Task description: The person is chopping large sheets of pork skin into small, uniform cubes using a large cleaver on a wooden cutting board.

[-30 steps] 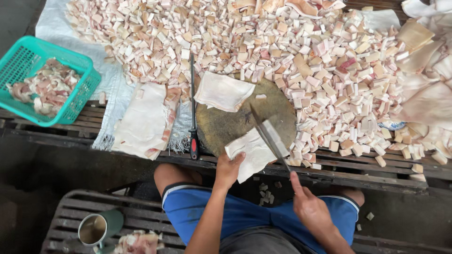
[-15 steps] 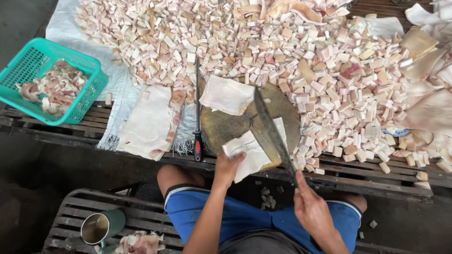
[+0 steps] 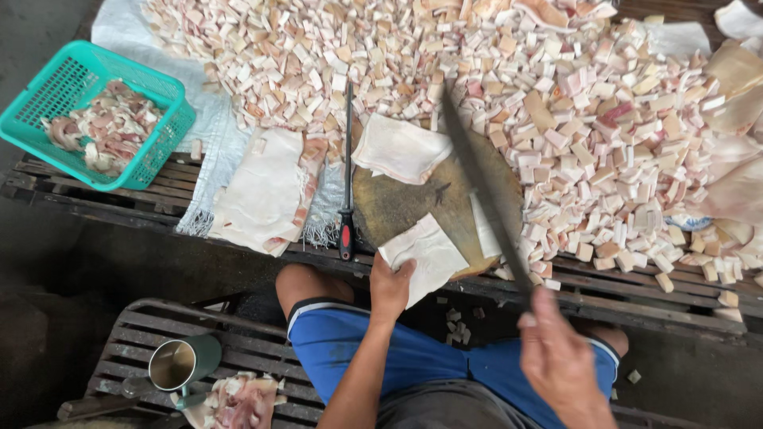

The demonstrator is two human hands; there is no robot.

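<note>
My left hand presses on a pale flat slab of pork skin at the near edge of a round wooden chopping block. My right hand grips the handle of a long dark cleaver, raised and blurred above the block's right side. A second pale slab lies on the far part of the block. A thin strip lies under the blade.
A big heap of small cut pieces covers the slatted bench beyond the block. A sharpening steel with a red-black handle lies left of the block, beside more slabs. A green basket holds scraps. A metal mug stands near my left knee.
The cleaver has risen from the slab on the block to a raised position over the block's right side. My right hand has come nearer the camera. My left hand stays on the slab.
</note>
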